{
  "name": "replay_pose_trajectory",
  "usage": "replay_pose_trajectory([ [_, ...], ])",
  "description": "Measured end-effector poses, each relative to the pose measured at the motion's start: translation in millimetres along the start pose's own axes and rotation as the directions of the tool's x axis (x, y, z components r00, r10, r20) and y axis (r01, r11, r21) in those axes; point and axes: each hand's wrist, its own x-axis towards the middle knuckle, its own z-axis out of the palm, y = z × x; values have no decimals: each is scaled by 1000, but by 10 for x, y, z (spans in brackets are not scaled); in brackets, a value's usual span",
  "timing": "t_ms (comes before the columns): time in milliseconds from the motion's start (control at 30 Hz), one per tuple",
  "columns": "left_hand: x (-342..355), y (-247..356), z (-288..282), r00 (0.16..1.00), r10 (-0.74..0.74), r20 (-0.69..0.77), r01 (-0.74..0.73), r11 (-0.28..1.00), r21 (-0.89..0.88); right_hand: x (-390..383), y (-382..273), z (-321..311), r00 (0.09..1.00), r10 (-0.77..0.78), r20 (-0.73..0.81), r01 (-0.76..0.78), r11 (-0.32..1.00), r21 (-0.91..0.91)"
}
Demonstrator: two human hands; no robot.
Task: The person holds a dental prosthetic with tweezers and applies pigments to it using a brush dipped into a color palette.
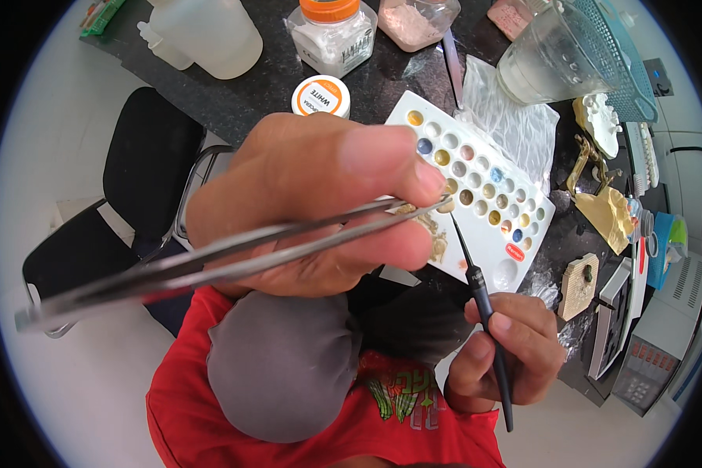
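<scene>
My left hand [288, 168] is closed around metal tweezers [234, 264], which slant across the view close to the camera. At their tips, a small cream-coloured piece like a tooth crown [445, 206] is held. My right hand [519, 351] grips a dark-handled fine brush [493, 331]. The brush's thin pointed tip reaches up beside the crown; whether the two touch is hard to tell. Behind both tools lies a white palette [482, 243] with rows of round wells, filled with yellow, blue, grey and brown pastes. Brownish smears mark its flat part, partly hidden by my left fingers.
On the black worktop stand a white-lidded tub [320, 95], an orange-lidded jar [333, 43] and a jar of pink powder [416, 22]. A clear cup of liquid [534, 74] stands by a blue basket [636, 82]. Dental casts [598, 125] lie right; a black chair [150, 152] is left.
</scene>
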Motion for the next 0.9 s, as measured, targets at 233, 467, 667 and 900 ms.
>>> replay_pose_trajectory([
  [233,-1,-10,31,999,12,-30,-12,1000,-9,14,-15,28,1000,2,-15,-3,999,-39],
  [467,8,-8,29,1000,20,-23,-20,1000,-7,14,-26,35,1000,12,-6,-12,998,-57],
  [667,6,-11,25,1000,20,-16,-21,1000,-10,15,-39,52,1000,25,-15,-26,997,-70],
  [900,-1,38,-34,996,-86,-16,87,995,57,-20,-38,-9,1000,-1,9,2,995,-103],
])
